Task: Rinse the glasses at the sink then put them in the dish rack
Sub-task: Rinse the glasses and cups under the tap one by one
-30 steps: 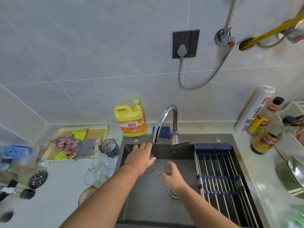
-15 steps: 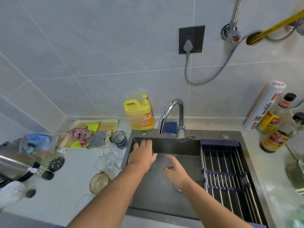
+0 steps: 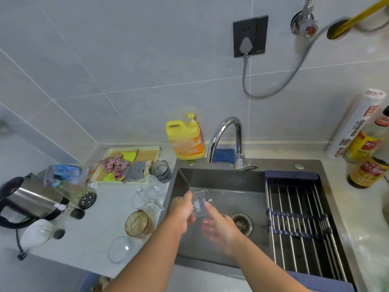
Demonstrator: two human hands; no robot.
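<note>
Evidently the rinsing step is in hand: the left grip (image 3: 182,212) is curled round a small clear glass (image 3: 200,204) and holds it tilted above the sink (image 3: 221,180), just left of centre in the frame. The right grip (image 3: 219,228) lies beside and below it, palm turned up and fingers loose. One finger rests against the glass, and none is plainly closed on it. No stream shows at the tap (image 3: 227,129), whose spout hangs above and a little right of the glass, so I judge this one is either about to be wetted or is being shaken out; which of the two cannot be told. The next move calls for carrying the glass rightward across the basin to the dish rack (image 3: 299,207), which spans the right part of the sink, and setting it mouth down on the bars with a firm hold, since wet glass slips. More glasses (image 3: 149,194) wait on the bench (image 3: 94,230) at left, so the task looks far from finished.
</note>
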